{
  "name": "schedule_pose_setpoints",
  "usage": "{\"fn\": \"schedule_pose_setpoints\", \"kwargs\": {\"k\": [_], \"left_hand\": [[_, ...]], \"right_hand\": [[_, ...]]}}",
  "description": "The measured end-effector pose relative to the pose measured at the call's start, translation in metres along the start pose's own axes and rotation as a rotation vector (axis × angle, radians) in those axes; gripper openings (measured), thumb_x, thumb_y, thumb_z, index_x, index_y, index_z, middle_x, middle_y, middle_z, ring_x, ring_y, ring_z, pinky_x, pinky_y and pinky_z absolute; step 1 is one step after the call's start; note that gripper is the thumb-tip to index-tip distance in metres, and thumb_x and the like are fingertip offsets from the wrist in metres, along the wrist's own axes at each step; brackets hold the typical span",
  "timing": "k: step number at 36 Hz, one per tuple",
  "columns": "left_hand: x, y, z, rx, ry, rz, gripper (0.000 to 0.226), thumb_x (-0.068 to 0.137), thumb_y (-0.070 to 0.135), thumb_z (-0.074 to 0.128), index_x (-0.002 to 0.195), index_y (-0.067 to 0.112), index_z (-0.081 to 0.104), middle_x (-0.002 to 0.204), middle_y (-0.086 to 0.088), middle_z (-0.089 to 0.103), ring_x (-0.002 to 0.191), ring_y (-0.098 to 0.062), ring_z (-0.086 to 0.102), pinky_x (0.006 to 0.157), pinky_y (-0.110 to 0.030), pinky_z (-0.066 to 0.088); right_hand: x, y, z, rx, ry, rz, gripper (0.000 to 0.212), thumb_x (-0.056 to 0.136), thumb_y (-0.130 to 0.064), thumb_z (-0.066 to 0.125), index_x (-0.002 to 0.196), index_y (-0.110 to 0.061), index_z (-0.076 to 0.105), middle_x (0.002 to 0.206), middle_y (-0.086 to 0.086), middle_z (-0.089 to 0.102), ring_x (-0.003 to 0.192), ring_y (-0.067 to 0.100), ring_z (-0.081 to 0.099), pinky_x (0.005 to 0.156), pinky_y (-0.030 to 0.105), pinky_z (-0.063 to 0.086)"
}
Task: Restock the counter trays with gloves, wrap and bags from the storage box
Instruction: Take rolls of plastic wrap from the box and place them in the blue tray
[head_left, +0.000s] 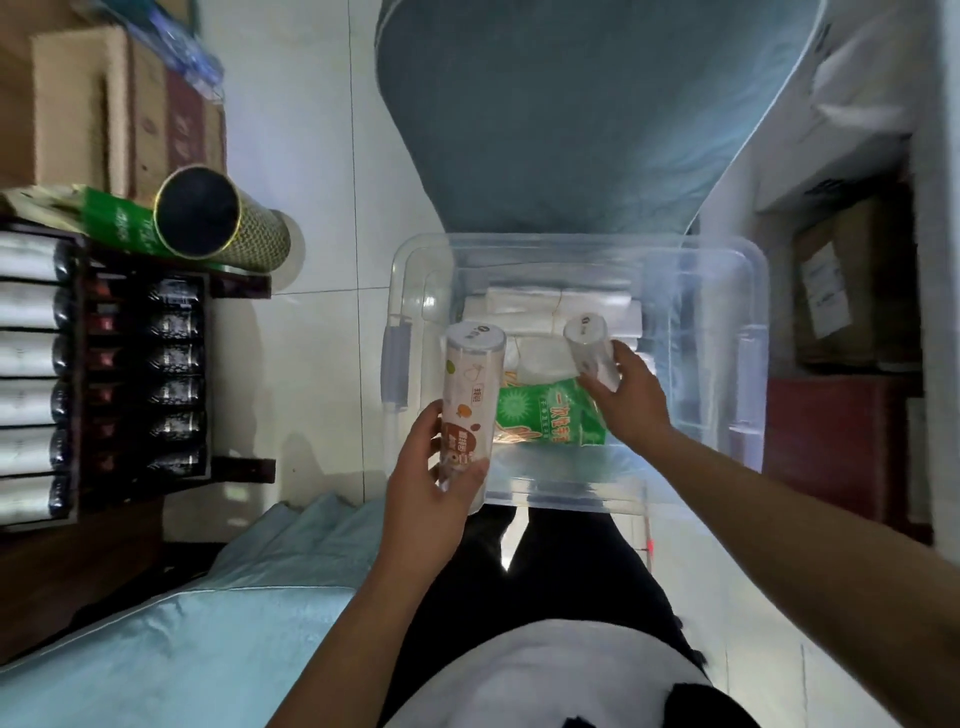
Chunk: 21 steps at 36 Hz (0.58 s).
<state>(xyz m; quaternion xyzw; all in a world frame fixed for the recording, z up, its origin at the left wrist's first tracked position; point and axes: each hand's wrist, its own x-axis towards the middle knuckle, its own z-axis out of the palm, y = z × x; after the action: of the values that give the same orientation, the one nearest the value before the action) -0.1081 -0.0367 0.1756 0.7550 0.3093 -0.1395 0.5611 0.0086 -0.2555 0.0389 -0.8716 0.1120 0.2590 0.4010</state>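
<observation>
A clear plastic storage box (748, 291) stands on the floor in front of me. My left hand (431, 478) grips a tall white tube of wrap (470, 384) printed with fruit pictures, held upright over the box's near left corner. My right hand (631, 397) is inside the box, closed around a second, smaller white tube of wrap (592, 348). Under that hand lies a green packet of gloves (540, 413). Folded white plastic bags (550, 312) are stacked at the back of the box.
A dark wooden rack of bottles (130, 374) stands at left, with a patterned cylinder (218, 223) and cardboard boxes (78, 104) beyond it. A blue-grey covered bundle (571, 114) lies behind the box. Cartons (841, 280) sit at right. Light blue fabric (208, 623) lies at lower left.
</observation>
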Motion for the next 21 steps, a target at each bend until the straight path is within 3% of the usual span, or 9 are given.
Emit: {"fn": "schedule_pose_setpoints", "kwargs": {"k": [3, 6, 8, 11, 14, 18, 21], "left_hand": [[-0.008, 0.019, -0.007, 0.011, -0.044, 0.053, 0.07, 0.084, 0.014, 0.075, 0.118, 0.067, 0.045, 0.115, 0.033, 0.061, 0.106, 0.01, 0.059, 0.077, -0.008, 0.051], [-0.01, 0.036, -0.015, 0.025, -0.099, 0.127, 0.072, 0.083, 0.013, 0.076, 0.117, 0.068, 0.045, 0.114, 0.034, 0.061, 0.104, 0.01, 0.059, 0.072, -0.007, 0.051], [-0.01, 0.046, -0.02, 0.021, -0.134, 0.174, 0.068, 0.083, 0.012, 0.076, 0.125, 0.058, 0.049, 0.117, 0.026, 0.063, 0.105, 0.007, 0.061, 0.072, -0.009, 0.052], [-0.01, 0.059, -0.026, 0.044, -0.206, 0.245, 0.068, 0.082, 0.012, 0.077, 0.138, 0.038, 0.047, 0.125, 0.015, 0.063, 0.11, 0.001, 0.061, 0.086, -0.019, 0.054], [-0.016, 0.073, -0.031, 0.062, -0.264, 0.322, 0.067, 0.081, 0.012, 0.078, 0.137, 0.035, 0.048, 0.124, 0.014, 0.063, 0.11, 0.004, 0.06, 0.087, -0.018, 0.052], [-0.031, 0.082, -0.035, 0.055, -0.374, 0.381, 0.065, 0.079, 0.013, 0.08, 0.126, 0.047, 0.051, 0.115, 0.026, 0.063, 0.1, 0.015, 0.06, 0.07, -0.005, 0.051], [-0.043, 0.081, -0.031, 0.048, -0.489, 0.397, 0.065, 0.077, 0.015, 0.081, 0.113, 0.06, 0.052, 0.11, 0.036, 0.064, 0.101, 0.018, 0.059, 0.063, -0.005, 0.05]], "right_hand": [[-0.042, -0.016, -0.027, 0.146, 0.105, -0.037, 0.045, 0.085, -0.037, 0.071, 0.125, -0.024, 0.056, 0.107, -0.007, 0.064, 0.099, 0.02, 0.061, 0.077, 0.032, 0.045], [-0.083, -0.03, -0.049, 0.239, 0.204, -0.044, 0.051, 0.084, -0.036, 0.074, 0.129, -0.022, 0.056, 0.111, -0.008, 0.064, 0.097, 0.011, 0.06, 0.081, 0.029, 0.046], [-0.109, -0.039, -0.061, 0.308, 0.282, -0.039, 0.049, 0.082, -0.035, 0.076, 0.127, -0.022, 0.059, 0.11, -0.007, 0.068, 0.095, 0.008, 0.061, 0.081, 0.029, 0.049], [-0.15, -0.053, -0.073, 0.432, 0.371, -0.015, 0.044, 0.083, -0.03, 0.076, 0.122, -0.018, 0.062, 0.11, -0.004, 0.07, 0.101, 0.015, 0.065, 0.09, 0.038, 0.054], [-0.195, -0.067, -0.08, 0.548, 0.477, -0.014, 0.036, 0.082, -0.026, 0.078, 0.115, -0.017, 0.065, 0.104, -0.005, 0.072, 0.098, 0.013, 0.068, 0.087, 0.034, 0.057], [-0.258, -0.081, -0.079, 0.714, 0.64, -0.032, 0.042, 0.081, -0.026, 0.079, 0.117, -0.018, 0.06, 0.103, -0.004, 0.072, 0.093, 0.008, 0.069, 0.075, 0.019, 0.056], [-0.302, -0.081, -0.072, 0.824, 0.75, -0.014, 0.047, 0.081, -0.028, 0.078, 0.122, -0.022, 0.056, 0.107, -0.003, 0.072, 0.096, 0.011, 0.07, 0.074, 0.021, 0.057]]}}
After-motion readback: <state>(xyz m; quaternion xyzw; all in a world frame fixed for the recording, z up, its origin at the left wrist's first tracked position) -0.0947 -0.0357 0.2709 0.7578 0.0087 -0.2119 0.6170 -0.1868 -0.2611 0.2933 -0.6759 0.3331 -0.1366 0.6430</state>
